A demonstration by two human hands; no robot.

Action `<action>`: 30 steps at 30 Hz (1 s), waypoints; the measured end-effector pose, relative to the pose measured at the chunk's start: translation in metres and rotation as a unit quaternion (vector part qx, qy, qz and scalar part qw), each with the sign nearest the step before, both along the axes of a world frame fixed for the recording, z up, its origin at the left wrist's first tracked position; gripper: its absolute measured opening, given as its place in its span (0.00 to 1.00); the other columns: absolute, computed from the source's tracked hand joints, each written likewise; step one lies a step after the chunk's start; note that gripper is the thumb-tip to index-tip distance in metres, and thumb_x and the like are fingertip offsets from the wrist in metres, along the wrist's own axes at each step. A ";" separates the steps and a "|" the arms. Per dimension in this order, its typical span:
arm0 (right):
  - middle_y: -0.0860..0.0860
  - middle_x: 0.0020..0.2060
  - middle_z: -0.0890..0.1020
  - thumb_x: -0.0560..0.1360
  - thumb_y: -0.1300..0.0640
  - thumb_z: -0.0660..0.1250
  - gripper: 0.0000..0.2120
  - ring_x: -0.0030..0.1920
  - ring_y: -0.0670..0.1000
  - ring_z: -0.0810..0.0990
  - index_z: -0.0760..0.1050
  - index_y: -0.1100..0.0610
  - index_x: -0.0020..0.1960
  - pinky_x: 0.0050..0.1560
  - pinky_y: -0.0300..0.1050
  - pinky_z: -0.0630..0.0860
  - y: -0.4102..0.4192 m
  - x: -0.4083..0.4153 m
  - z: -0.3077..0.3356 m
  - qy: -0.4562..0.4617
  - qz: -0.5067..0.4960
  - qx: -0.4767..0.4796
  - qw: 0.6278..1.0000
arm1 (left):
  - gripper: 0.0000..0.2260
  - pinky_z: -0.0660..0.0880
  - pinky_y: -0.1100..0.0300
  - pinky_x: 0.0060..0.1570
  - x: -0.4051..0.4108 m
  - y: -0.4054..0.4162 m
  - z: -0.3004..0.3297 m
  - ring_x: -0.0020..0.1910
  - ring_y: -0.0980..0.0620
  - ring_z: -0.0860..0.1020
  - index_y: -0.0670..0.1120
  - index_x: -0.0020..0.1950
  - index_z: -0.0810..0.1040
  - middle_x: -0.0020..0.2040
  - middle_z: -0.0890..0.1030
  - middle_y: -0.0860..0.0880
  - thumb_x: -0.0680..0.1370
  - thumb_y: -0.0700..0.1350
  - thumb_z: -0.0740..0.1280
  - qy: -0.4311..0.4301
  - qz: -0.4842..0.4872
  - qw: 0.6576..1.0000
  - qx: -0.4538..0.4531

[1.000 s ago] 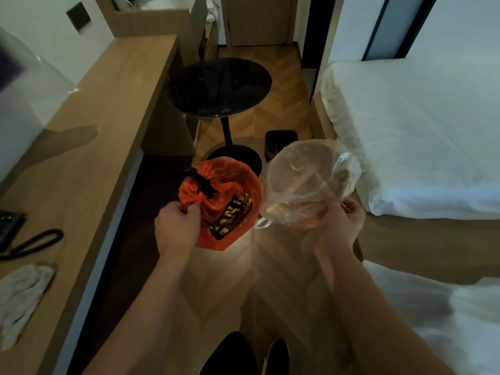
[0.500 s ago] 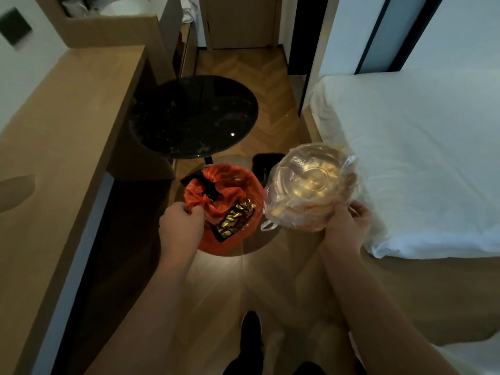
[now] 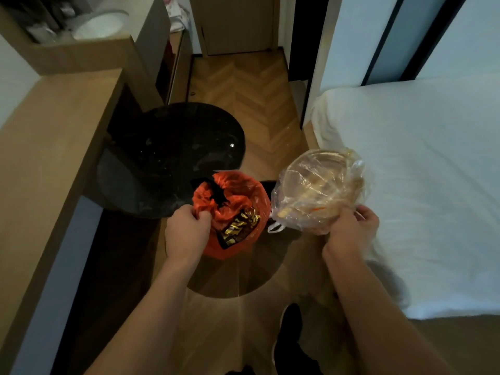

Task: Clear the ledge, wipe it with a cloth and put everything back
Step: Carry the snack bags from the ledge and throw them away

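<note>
From the head camera we looked down a narrow room with a herringbone wood floor (image 3: 243,104) running to a closed door (image 3: 235,23) at the far end. Along our left ran the long wooden ledge (image 3: 54,147), its visible top bare, ending at a wooden partition (image 3: 89,55) with a white basin (image 3: 100,25) behind it. On our right stood a bed (image 3: 419,185) under a white sheet.

A round black side table (image 3: 176,158) stood between ledge and bed, partly tucked under the ledge's edge, and it filled much of the passage just ahead of our hands.

Our left hand (image 3: 186,234) was clenched around the gathered neck of an orange plastic bag (image 3: 232,212) with a black tie, held over the near rim of the table; dark wrappers with gold lettering showed through its side. Our right hand (image 3: 351,231) gripped a clear plastic bag (image 3: 319,190) by its lower edge, with a round transparent container inside, held up near the bed's corner. The two bags hung just beside each other. A dark shoe (image 3: 289,334) showed below on the floor.
</note>
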State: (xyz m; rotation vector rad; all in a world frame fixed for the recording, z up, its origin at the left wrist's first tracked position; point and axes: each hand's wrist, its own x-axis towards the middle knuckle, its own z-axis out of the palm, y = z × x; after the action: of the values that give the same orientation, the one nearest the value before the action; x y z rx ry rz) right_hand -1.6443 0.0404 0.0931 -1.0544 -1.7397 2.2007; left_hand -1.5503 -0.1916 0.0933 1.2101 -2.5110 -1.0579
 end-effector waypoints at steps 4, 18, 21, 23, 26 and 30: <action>0.46 0.48 0.77 0.79 0.61 0.68 0.13 0.45 0.44 0.78 0.69 0.52 0.59 0.44 0.35 0.76 -0.004 -0.079 0.002 0.007 -0.010 -0.009 1.000 | 0.12 0.64 0.59 0.26 -0.076 -0.007 0.013 0.27 0.52 0.71 0.45 0.37 0.73 0.31 0.74 0.48 0.80 0.47 0.64 0.005 -0.035 0.998 -0.051; 0.47 0.43 0.74 0.78 0.62 0.67 0.12 0.40 0.44 0.76 0.67 0.53 0.56 0.44 0.35 0.76 -0.032 -0.270 -0.055 0.014 -0.080 0.082 0.993 | 0.11 0.80 0.46 0.44 -0.298 -0.005 -0.074 0.40 0.43 0.80 0.44 0.43 0.77 0.40 0.80 0.46 0.81 0.49 0.62 -0.148 -0.245 0.957 -0.045; 0.46 0.42 0.72 0.78 0.61 0.67 0.11 0.40 0.45 0.74 0.67 0.54 0.57 0.49 0.39 0.76 -0.037 -0.301 -0.086 0.016 -0.069 0.108 0.992 | 0.10 0.79 0.49 0.43 -0.328 -0.008 -0.115 0.39 0.44 0.79 0.44 0.44 0.75 0.40 0.79 0.47 0.81 0.48 0.61 -0.167 -0.249 0.953 -0.048; 0.47 0.43 0.72 0.78 0.61 0.67 0.11 0.41 0.45 0.74 0.67 0.54 0.56 0.49 0.38 0.75 -0.038 -0.321 -0.114 0.018 -0.064 0.114 0.991 | 0.09 0.76 0.51 0.39 -0.346 -0.003 -0.147 0.38 0.46 0.77 0.45 0.45 0.75 0.39 0.78 0.48 0.82 0.47 0.60 -0.175 -0.248 0.951 -0.050; 0.51 0.46 0.73 0.77 0.61 0.68 0.11 0.44 0.47 0.76 0.68 0.50 0.51 0.53 0.43 0.77 -0.043 -0.350 -0.171 0.024 -0.045 0.090 0.995 | 0.10 0.76 0.51 0.39 -0.371 0.001 -0.208 0.39 0.46 0.78 0.45 0.45 0.75 0.40 0.79 0.48 0.82 0.48 0.60 -0.183 -0.224 0.956 -0.040; 0.54 0.50 0.76 0.77 0.60 0.68 0.10 0.46 0.49 0.78 0.69 0.50 0.52 0.55 0.48 0.79 -0.046 -0.385 -0.269 0.043 -0.025 0.074 0.996 | 0.12 0.70 0.54 0.38 -0.395 -0.003 -0.309 0.44 0.41 0.80 0.42 0.47 0.77 0.39 0.76 0.47 0.83 0.49 0.61 -0.166 -0.169 0.969 -0.064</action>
State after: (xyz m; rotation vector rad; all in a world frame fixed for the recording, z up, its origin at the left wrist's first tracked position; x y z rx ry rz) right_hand -2.0288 -0.0054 -0.1761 -0.9451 -1.7879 2.0202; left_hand -1.9456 -0.1949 -0.2153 1.0164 -3.0744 -0.7885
